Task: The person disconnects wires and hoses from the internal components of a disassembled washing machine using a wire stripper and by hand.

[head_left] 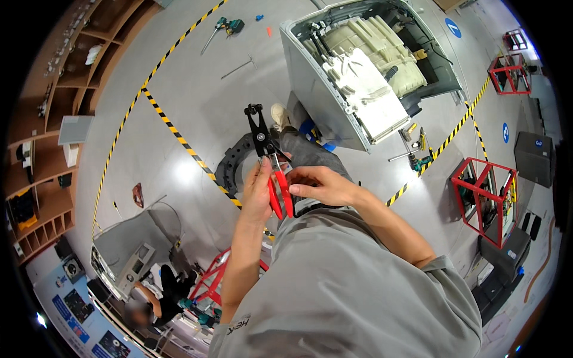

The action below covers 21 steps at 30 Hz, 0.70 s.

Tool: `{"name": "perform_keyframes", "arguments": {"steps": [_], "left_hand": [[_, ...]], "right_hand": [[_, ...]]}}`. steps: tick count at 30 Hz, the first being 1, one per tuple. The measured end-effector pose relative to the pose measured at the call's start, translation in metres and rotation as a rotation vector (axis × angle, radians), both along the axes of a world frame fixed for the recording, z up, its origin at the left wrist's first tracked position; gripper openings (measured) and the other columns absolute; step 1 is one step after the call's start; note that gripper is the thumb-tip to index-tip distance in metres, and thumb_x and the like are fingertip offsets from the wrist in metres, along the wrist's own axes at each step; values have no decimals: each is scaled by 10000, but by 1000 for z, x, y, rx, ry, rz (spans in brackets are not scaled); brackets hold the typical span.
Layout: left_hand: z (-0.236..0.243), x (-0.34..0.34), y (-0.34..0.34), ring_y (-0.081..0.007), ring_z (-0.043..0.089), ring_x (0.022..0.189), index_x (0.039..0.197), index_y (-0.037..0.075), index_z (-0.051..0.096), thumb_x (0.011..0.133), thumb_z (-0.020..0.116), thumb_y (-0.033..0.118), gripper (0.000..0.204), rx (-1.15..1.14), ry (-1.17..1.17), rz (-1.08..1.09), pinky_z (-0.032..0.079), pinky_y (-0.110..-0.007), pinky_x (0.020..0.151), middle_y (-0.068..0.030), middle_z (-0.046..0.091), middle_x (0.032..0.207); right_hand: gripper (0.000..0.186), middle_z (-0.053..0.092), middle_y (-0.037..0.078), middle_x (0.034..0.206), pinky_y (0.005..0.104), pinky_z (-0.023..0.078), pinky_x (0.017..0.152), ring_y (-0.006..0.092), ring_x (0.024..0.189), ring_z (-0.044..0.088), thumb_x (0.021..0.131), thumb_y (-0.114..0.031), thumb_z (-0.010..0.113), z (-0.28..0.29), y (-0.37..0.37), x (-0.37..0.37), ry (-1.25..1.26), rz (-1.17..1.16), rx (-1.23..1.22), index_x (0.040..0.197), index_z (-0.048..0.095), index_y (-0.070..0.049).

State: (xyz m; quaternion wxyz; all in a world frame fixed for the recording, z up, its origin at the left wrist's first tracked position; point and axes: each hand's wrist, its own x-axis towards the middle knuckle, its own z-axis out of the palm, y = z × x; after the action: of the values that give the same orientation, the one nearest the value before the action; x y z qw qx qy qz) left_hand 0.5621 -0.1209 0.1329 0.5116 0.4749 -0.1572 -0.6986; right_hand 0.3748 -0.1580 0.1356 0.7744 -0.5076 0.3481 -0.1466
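Observation:
Hose-clamp pliers (261, 136) with black jaws and red handles are held up in front of my body, the jaws pointing away from me. My left hand (257, 194) is closed around them near the top of the left handle. From the right, my right hand (322, 186) closes its bent fingers on the right handle. A dark, thick curved part (230, 164) lies on the floor just beyond my left hand, partly hidden by my hands and leg. My shoe (279, 117) shows beside the jaws.
An opened washing machine (322, 89) with a pale tub stands ahead to the right. Cordless drills (221, 27), a T-handle tool (240, 67) and other tools lie on the floor. Red frames (484, 200) stand right, shelves (65, 125) left. Another person (156, 301) is at lower left.

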Motion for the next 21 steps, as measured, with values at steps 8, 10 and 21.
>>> {"name": "perform_keyframes", "arguments": {"steps": [8, 10, 21], "left_hand": [[-19, 19, -130, -128, 580, 996, 1229, -5, 552, 1062, 339, 383, 473, -187, -259, -330, 483, -301, 884, -82, 606, 1163], [-26, 22, -176, -121, 588, 966, 1231, -3, 556, 1060, 359, 373, 458, -202, -322, -385, 485, -285, 861, -70, 619, 1112], [-37, 52, -400, -254, 644, 999, 1091, -14, 574, 1042, 423, 332, 381, 137, -133, -690, 519, -396, 914, -191, 634, 1132]], "right_hand": [[250, 613, -17, 864, 246, 461, 693, 60, 789, 532, 902, -201, 716, -35, -109, 48, -161, -108, 269, 1051, 603, -34], [234, 588, 1, 738, 254, 440, 521, 78, 621, 539, 893, -243, 722, -45, -141, 58, -221, -234, 204, 933, 602, -47], [366, 636, 158, 977, 342, 510, 718, 223, 836, 641, 918, -300, 653, -44, -280, 56, 215, -576, -103, 1065, 609, 32]]}}
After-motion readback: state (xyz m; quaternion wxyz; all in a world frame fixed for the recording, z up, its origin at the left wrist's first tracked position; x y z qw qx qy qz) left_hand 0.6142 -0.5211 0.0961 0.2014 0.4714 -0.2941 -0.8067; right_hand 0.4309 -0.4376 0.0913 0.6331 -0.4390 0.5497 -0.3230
